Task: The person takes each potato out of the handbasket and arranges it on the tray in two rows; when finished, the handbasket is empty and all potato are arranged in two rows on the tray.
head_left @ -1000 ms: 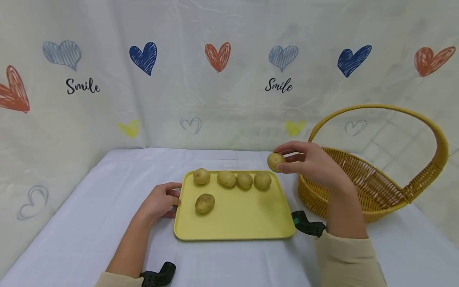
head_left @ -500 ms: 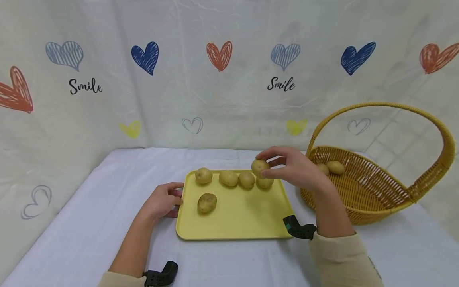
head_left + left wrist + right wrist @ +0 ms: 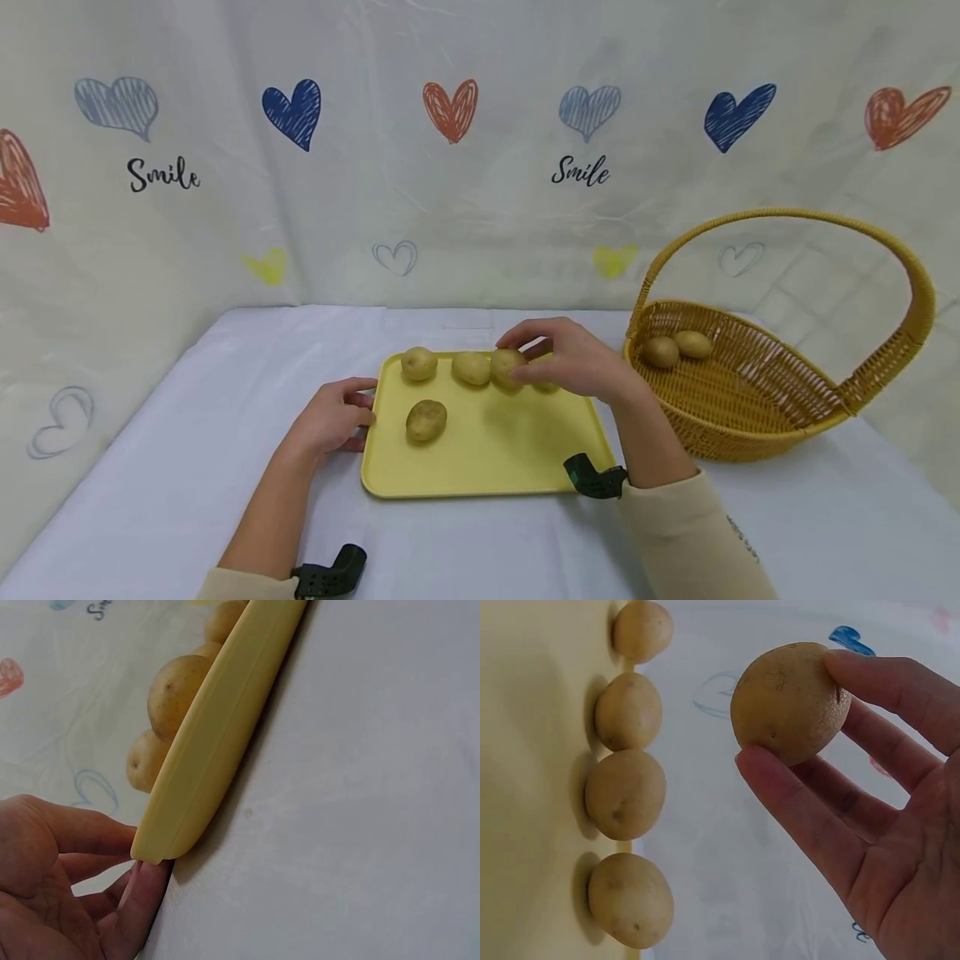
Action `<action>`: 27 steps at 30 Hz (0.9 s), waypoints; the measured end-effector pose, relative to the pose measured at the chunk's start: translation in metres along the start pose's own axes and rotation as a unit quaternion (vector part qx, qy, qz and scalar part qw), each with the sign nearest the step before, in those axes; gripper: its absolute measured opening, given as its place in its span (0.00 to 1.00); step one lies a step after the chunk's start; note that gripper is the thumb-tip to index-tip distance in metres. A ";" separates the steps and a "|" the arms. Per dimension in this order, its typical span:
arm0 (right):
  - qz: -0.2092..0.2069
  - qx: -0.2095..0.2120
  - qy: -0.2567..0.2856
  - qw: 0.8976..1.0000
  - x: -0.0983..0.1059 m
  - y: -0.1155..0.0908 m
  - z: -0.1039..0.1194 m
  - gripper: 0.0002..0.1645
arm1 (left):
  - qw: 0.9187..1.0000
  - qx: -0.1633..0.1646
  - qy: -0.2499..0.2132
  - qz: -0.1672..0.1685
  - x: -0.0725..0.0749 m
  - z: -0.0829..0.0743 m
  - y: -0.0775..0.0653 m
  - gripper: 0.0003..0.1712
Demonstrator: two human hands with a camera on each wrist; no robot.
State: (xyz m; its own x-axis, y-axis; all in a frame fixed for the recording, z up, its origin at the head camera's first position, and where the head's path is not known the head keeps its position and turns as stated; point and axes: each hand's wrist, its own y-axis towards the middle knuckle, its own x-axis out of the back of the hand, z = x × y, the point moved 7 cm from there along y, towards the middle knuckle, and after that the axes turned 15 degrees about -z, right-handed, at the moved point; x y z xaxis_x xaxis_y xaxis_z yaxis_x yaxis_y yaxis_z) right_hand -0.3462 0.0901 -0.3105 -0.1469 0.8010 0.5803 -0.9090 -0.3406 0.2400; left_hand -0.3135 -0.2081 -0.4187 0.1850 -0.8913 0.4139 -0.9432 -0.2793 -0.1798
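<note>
My right hand (image 3: 570,358) pinches a potato (image 3: 507,368) between thumb and fingertips above the back row on the tray. In the right wrist view, this potato (image 3: 789,703) is held apart from several others lined up on the tray. My left hand (image 3: 335,417) grips the left edge of the yellow tray (image 3: 487,467); the left wrist view shows thumb and forefinger at its rim (image 3: 172,802). Potatoes lie along the tray's back edge, one (image 3: 418,364) at the far left. A browner potato (image 3: 426,421) lies nearer the front. My right hand partly covers the back row's right end.
To the right stands a wicker basket (image 3: 750,433) with a tall arched handle (image 3: 787,214). Two potatoes (image 3: 662,352) lie in its left part. A white cloth (image 3: 450,550) covers the table, and a wall sheet printed with hearts (image 3: 480,225) hangs behind.
My right hand has carried the potato leftward from beside the basket to over the tray's back row. The basket's potatoes have come out from behind my hand. My left hand stays put.
</note>
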 end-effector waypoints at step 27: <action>0.083 -0.002 -0.089 0.993 -0.062 0.006 -0.021 0.17 | 1.000 -0.006 -0.008 0.002 0.002 0.000 -0.001 0.37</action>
State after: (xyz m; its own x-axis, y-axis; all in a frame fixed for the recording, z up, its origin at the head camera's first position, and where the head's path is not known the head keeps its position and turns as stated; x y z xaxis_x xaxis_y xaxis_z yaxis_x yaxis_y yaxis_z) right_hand -0.3510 0.0488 -0.3607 -0.2243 0.6340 0.7401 -0.8795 -0.4588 0.1265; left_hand -0.3124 -0.2095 -0.4179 0.1859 -0.8984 0.3980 -0.9470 -0.2718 -0.1712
